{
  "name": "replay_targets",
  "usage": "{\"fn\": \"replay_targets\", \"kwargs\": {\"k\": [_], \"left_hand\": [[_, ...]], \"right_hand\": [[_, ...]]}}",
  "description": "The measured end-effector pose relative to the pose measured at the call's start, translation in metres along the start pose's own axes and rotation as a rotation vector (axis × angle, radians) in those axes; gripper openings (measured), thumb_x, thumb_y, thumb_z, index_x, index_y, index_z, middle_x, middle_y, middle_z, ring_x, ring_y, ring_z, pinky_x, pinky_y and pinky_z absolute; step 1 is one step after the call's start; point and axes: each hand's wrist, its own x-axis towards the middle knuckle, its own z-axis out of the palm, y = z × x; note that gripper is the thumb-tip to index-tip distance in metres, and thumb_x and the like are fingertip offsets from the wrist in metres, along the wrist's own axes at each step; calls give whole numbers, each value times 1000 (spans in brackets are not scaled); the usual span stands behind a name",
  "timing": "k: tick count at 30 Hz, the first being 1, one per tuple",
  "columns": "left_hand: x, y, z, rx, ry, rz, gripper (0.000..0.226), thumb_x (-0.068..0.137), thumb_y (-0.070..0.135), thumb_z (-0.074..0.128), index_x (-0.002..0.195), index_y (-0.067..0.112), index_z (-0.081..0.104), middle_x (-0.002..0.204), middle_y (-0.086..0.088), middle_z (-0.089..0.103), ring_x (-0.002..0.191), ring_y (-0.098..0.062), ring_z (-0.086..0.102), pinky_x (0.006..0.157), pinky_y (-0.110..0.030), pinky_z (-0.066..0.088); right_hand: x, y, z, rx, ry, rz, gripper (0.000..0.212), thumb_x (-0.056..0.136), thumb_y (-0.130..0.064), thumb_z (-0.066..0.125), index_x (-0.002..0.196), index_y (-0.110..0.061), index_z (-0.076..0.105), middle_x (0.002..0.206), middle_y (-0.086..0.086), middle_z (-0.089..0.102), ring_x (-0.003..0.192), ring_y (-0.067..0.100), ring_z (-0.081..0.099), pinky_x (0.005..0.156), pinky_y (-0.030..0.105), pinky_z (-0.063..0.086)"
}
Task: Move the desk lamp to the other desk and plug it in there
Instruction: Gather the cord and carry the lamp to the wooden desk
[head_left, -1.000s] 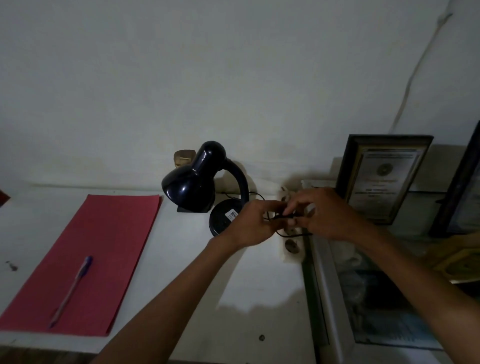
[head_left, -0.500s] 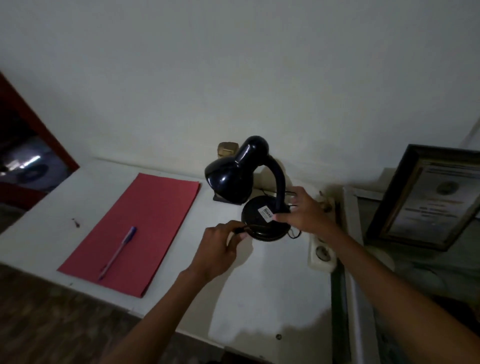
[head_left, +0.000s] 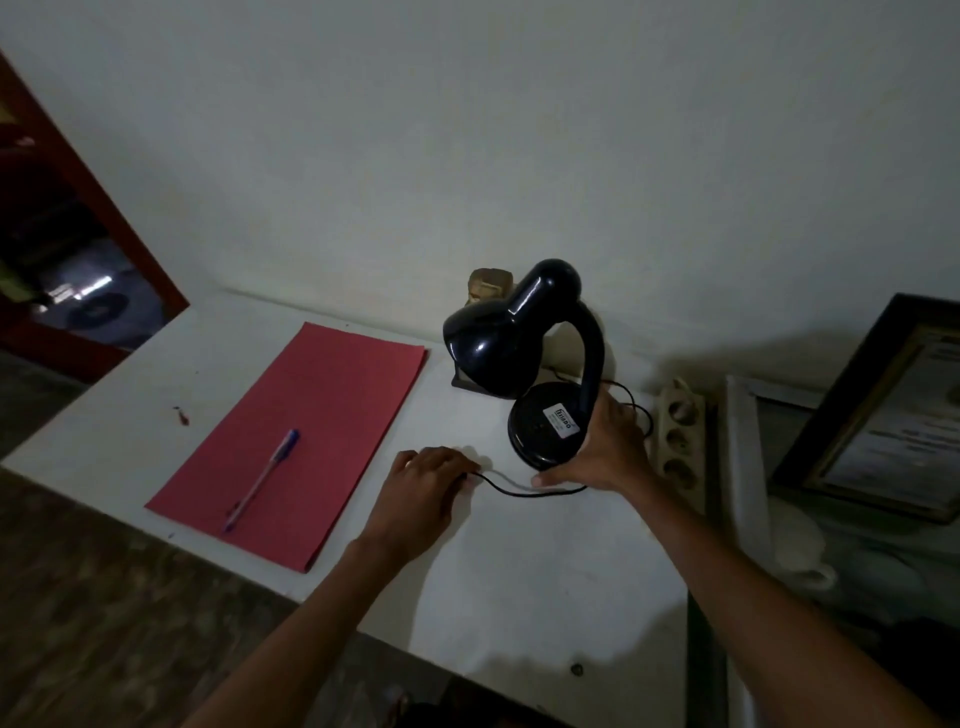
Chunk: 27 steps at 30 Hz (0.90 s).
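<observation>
Since half a second ago our left hand has drawn away from the lamp, and the cord now trails out between them. Our lamp stands upright at the back right of the desk, its base lying just ahead of our right hand, which cups the base's right edge with fingers spread around it. That hand is the nearer one for the lift. Our left hand is curled shut over the cord's end; we think the plug is inside the fist, but dim light hides it. Just right of the base lies a power strip, and all its sockets that we can see look empty. Left of us a pen rests on a red folder.
</observation>
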Motion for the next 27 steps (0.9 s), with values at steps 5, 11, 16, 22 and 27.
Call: {"fn": "replay_targets", "kwargs": {"k": [5, 11, 16, 22, 27], "left_hand": [[7, 3, 8, 18, -23, 46, 29, 97, 29, 50, 124, 31, 60, 120, 8, 65, 109, -14, 59, 91, -36, 43], [10, -2, 15, 6, -50, 74, 29, 97, 28, 51, 124, 32, 62, 121, 9, 65, 111, -13, 59, 91, -36, 43], [14, -7, 14, -22, -46, 95, 28, 97, 29, 51, 123, 33, 61, 120, 10, 65, 107, -12, 60, 91, -36, 44], [15, -9, 14, -45, -36, 106, 27, 96, 29, 50, 120, 34, 62, 118, 11, 66, 106, -11, 61, 88, -35, 44], [17, -11, 18, -43, -53, 107, 26, 97, 31, 48, 120, 34, 62, 118, 12, 66, 106, -10, 60, 88, -34, 43]], "right_hand": [[-5, -9, 15, 103, 164, 24, 170, 14, -88, 77, 156, -15, 17, 156, 8, 37, 144, 29, 37, 117, 47, 36], [-9, -16, 30, 155, 309, 35, 135, 22, -81, 77, 133, -15, 39, 130, 4, 50, 127, 27, 49, 106, 45, 44], [-5, -13, 29, 7, 370, 40, 149, 20, -91, 69, 142, -13, 34, 147, 10, 42, 136, 32, 41, 112, 48, 39], [-2, -6, 29, 113, 332, -44, 157, 24, -90, 73, 153, -14, 26, 146, 5, 45, 135, 29, 43, 111, 49, 38], [-3, -12, 35, 197, 291, -10, 173, 20, -92, 74, 160, -27, -6, 159, 6, 30, 145, 30, 34, 116, 53, 35]]}}
